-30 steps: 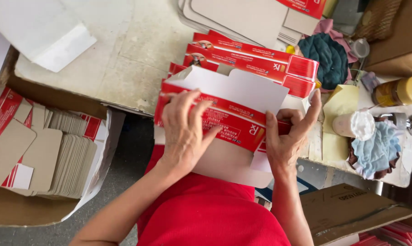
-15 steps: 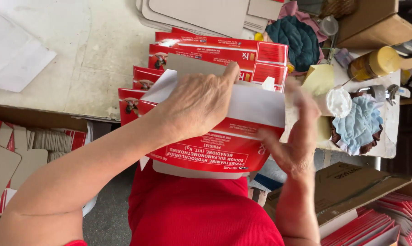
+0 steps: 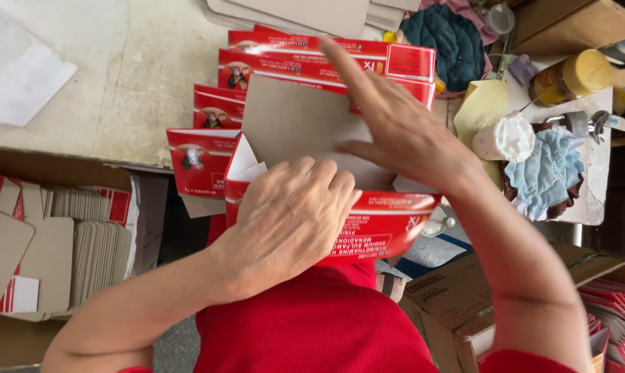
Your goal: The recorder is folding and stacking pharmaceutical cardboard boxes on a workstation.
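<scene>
A red and white cardboard carton (image 3: 385,224) is in front of my chest, its grey inner flap (image 3: 291,121) raised. My left hand (image 3: 291,214) clasps the carton's front wall from above, fingers curled over the top edge. My right hand (image 3: 395,131) lies flat against the grey flap, fingers spread and pointing to the upper left. Behind the carton a row of folded red cartons (image 3: 305,59) stands on the worktable (image 3: 133,83).
A cardboard box of flat carton blanks (image 3: 70,242) sits at the left. At the right are a yellow-capped bottle (image 3: 575,72), a blue cloth (image 3: 547,169), a teal cloth (image 3: 450,38) and an open box of red blanks (image 3: 616,311). White paper (image 3: 22,76) lies on the table.
The carton came closer to me. My right hand left the carton's right side and now presses on the raised grey flap; my left hand shifted down onto the front wall.
</scene>
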